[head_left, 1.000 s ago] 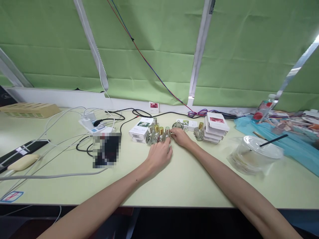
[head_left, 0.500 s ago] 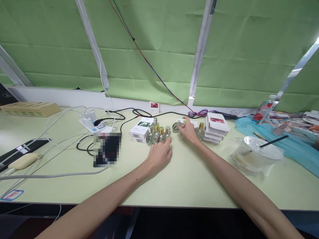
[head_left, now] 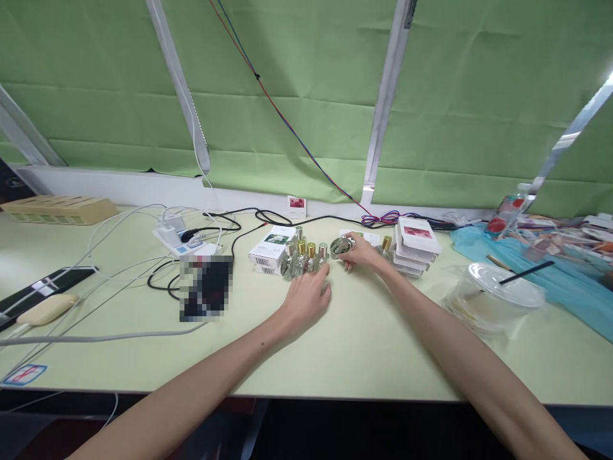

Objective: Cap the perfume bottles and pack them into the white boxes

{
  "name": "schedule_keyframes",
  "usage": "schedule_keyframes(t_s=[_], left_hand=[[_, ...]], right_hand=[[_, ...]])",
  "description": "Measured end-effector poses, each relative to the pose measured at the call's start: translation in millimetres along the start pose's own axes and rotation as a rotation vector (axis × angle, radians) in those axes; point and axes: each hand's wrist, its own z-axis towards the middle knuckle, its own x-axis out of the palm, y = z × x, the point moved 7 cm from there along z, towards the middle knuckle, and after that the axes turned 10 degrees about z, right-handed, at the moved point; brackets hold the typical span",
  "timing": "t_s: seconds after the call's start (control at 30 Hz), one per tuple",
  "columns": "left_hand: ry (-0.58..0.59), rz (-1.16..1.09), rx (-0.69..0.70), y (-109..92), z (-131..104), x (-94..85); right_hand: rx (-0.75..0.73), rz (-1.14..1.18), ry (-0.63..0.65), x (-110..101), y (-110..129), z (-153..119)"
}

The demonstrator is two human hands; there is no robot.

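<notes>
Several glass perfume bottles [head_left: 299, 262] with gold and silver caps stand in a tight cluster at mid-table. Against their near side rests my left hand [head_left: 306, 297], fingers slightly curved and the thumb apart; it touches the bottles without closing round any. My right hand [head_left: 363, 252] grips another perfume bottle [head_left: 340, 247] between thumb and fingers, just right of the cluster. This bottle lies tilted, its base toward the left; fingers cover its cap. A gold-capped bottle [head_left: 385, 246] stands behind my right wrist, partly hidden.
White boxes [head_left: 268, 250] lie left of the bottles, and a stack of white boxes [head_left: 416, 239] stands right. A lidded plastic cup [head_left: 500, 291] with a black straw is in a bag at right. Cables and a power strip [head_left: 179, 239] spread over the left side.
My right hand has drawn slightly nearer, turning the bottle in its fingers onto its side. My left hand has stayed in place at the cluster.
</notes>
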Motion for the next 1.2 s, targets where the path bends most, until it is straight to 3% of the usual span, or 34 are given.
schedule_keyframes(t_s=[0.47, 0.97, 1.2], left_hand=[[-0.005, -0.099, 0.046, 9.5, 6.0, 6.6], [-0.093, -0.109, -0.282, 30.9, 5.5, -16.2], [0.022, 0.08, -0.283, 35.7, 8.6, -19.3]], right_hand=[[0.062, -0.127, 0.02, 0.5, 1.1, -33.1], [0.042, 0.05, 0.181, -1.5, 2.1, -59.2], [0.037, 0.072, 0.228, -0.5, 0.3, -62.0]])
